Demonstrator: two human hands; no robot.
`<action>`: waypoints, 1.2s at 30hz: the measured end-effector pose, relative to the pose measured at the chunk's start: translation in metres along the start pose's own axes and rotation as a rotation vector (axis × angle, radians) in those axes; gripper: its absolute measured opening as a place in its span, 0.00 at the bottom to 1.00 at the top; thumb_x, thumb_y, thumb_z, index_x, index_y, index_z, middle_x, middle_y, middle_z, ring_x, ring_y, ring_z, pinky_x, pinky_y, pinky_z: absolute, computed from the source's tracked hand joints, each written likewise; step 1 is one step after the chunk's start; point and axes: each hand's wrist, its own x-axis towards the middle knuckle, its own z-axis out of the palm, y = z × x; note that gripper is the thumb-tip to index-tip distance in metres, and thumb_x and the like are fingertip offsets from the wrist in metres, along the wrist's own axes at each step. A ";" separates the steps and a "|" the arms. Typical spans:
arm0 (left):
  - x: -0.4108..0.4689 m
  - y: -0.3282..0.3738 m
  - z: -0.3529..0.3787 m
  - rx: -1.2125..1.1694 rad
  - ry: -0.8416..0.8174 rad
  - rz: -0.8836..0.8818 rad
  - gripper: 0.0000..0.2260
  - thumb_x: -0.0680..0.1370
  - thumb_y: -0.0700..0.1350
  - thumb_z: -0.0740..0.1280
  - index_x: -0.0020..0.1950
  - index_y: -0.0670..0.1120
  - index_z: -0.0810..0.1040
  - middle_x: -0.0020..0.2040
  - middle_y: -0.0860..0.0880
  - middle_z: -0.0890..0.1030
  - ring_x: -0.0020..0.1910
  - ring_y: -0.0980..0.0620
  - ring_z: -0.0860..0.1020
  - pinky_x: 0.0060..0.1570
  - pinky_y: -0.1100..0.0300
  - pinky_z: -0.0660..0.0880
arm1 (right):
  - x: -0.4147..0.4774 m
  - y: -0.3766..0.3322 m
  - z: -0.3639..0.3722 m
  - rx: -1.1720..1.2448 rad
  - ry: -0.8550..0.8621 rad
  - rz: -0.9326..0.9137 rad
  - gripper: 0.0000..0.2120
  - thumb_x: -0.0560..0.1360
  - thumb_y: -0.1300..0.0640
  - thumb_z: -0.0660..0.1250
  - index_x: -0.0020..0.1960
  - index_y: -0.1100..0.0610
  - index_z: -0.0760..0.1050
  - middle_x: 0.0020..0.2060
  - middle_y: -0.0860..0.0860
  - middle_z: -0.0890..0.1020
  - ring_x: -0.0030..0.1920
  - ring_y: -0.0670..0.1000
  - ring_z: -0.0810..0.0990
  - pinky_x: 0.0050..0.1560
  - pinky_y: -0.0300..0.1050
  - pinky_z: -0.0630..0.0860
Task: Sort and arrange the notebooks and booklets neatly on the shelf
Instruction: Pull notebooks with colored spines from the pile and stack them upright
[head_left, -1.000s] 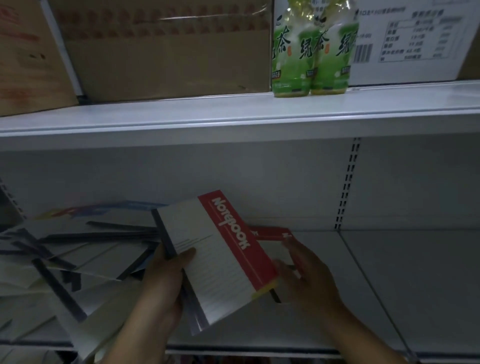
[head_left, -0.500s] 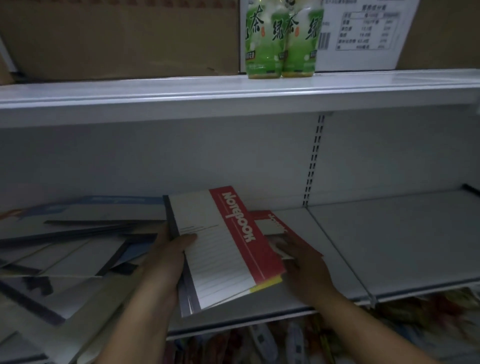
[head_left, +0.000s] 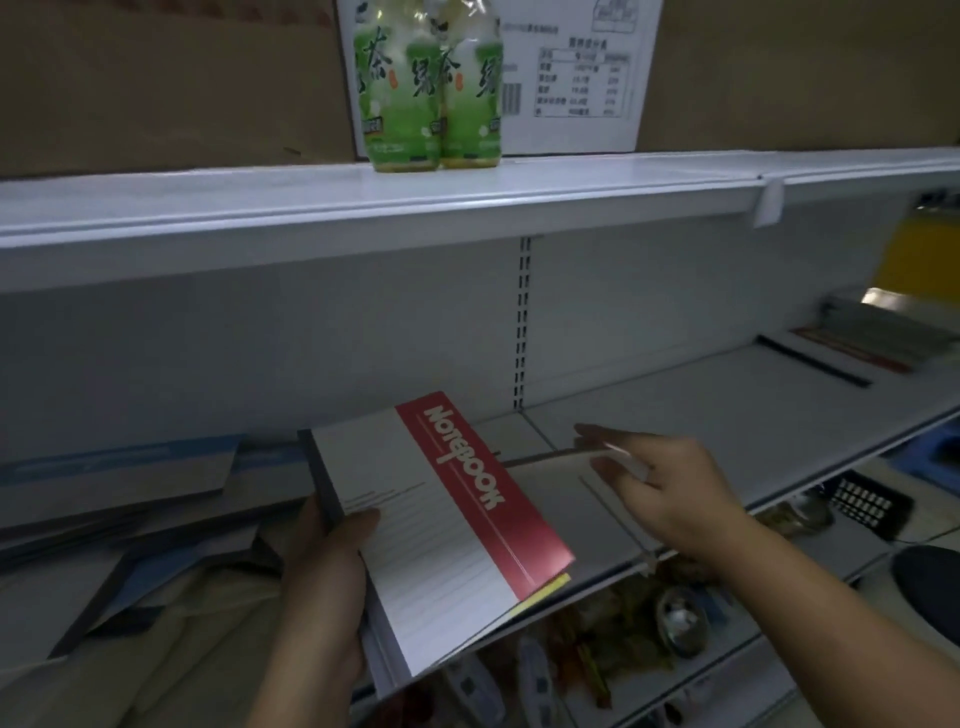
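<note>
Head view: the left grip (head_left: 322, 571) is clasping a stack of notebooks (head_left: 441, 535), thumb lying on the red-banded top cover and fingers underneath. The stack is tilting and hanging out past the front edge of the shelf (head_left: 701, 405), left of its middle. The right grip (head_left: 665, 493) seems to be pinching the edge of a thin booklet (head_left: 561, 483) just beside the stack, above the shelf's front edge; motion blur is making that hold hard to confirm.

With only one side of the stack being held, the lower notebooks are likely to fan out and slide off toward the floor. The thin booklet is bending under a light pinch and may slip or crease. At the shelf's left end a loose pile of booklets (head_left: 130, 493) is lying askew and overlapping, so an elbow or the stack brushing it could send sheets over the front edge.
</note>
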 end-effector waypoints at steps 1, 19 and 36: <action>-0.001 -0.002 0.005 0.009 0.007 0.006 0.16 0.77 0.32 0.59 0.60 0.47 0.74 0.50 0.46 0.81 0.45 0.49 0.78 0.41 0.59 0.72 | -0.003 0.003 -0.011 -0.003 -0.003 -0.020 0.16 0.73 0.47 0.64 0.60 0.43 0.78 0.57 0.43 0.81 0.59 0.43 0.78 0.60 0.40 0.75; -0.064 -0.098 0.256 0.216 -0.145 -0.066 0.11 0.80 0.43 0.60 0.62 0.45 0.74 0.49 0.45 0.82 0.45 0.45 0.81 0.39 0.56 0.76 | -0.085 0.120 -0.115 -0.127 -0.437 -0.064 0.41 0.63 0.22 0.45 0.72 0.36 0.58 0.70 0.31 0.48 0.72 0.35 0.43 0.72 0.41 0.45; -0.019 -0.142 0.421 0.167 -0.288 -0.219 0.10 0.81 0.50 0.60 0.48 0.47 0.78 0.43 0.46 0.81 0.40 0.50 0.79 0.35 0.59 0.70 | -0.009 0.277 -0.180 0.672 -0.109 0.731 0.15 0.76 0.64 0.63 0.55 0.46 0.74 0.44 0.49 0.85 0.43 0.50 0.85 0.47 0.45 0.79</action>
